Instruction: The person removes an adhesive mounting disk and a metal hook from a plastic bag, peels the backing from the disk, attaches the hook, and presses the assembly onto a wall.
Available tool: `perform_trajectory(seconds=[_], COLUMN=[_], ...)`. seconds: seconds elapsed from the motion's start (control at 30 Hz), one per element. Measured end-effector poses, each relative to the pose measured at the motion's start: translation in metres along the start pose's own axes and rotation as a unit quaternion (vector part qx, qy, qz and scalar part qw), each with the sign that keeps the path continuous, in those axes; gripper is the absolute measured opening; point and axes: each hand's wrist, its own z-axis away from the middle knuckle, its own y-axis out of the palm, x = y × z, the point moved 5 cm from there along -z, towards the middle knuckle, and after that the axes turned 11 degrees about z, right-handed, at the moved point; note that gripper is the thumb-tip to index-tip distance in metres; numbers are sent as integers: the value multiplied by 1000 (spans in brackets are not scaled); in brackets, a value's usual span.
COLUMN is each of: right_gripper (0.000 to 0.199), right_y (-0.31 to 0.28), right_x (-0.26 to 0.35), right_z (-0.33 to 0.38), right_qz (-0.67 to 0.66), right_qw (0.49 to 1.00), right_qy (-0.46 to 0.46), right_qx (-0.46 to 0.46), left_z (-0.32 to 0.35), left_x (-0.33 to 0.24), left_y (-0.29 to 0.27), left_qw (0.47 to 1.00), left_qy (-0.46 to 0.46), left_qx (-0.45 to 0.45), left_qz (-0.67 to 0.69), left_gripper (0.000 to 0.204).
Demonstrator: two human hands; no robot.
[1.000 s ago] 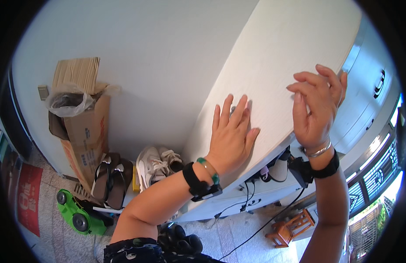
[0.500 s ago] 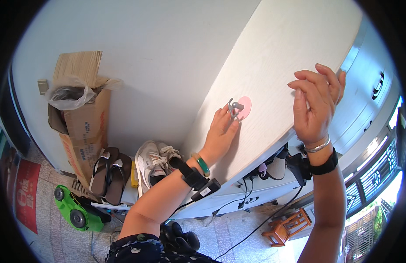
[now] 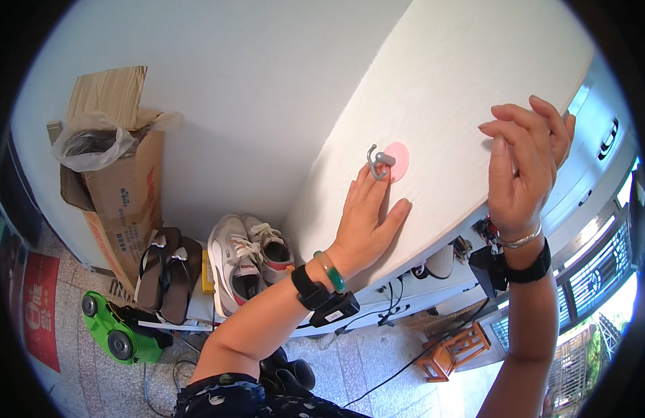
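A grey double-pronged hook (image 3: pixel 380 161) on a round pink base (image 3: pixel 399 161) is fixed to the pale side panel (image 3: pixel 448 83) of a cabinet. My left hand (image 3: pixel 371 226) lies with stretched fingers against that panel, fingertips at the lower part of the hook and the thumb spread away. Whether the fingertips press the hook or only rest beside it, I cannot tell. To the right, my right hand (image 3: pixel 524 171) is raised near the panel's edge, its fingers loosely bent and apart, holding nothing.
Below at left, brown flip-flops (image 3: pixel 171 275) and white sneakers (image 3: pixel 242 261) sit on a rack beside an upright cardboard box (image 3: pixel 131 188) with a plastic bag. A green toy car (image 3: pixel 120 331) stands near it. A black cable (image 3: pixel 420 355) runs past a wooden chair (image 3: pixel 453 352).
My left hand has flattened onto the panel, its thumb now wide of the hook and its fingers under it. The view has shifted slightly; my right hand stays raised with much the same pose.
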Motion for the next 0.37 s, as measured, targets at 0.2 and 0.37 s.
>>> perform_trajectory(seconds=[0.2,0.37], right_gripper=[11,10], right_y=[-6,-2], right_x=[-2,-2], right_z=[-1,1], right_qz=[-5,-19], right_qw=[1000,999], right_qy=[2,15], right_qx=[-5,-23], left_z=[8,5], left_x=[-5,-2], left_y=[6,3], left_qw=[995,997], left_qy=[-25,-26], left_qx=[7,3], left_qz=[-92,-78], left_gripper=[57,58])
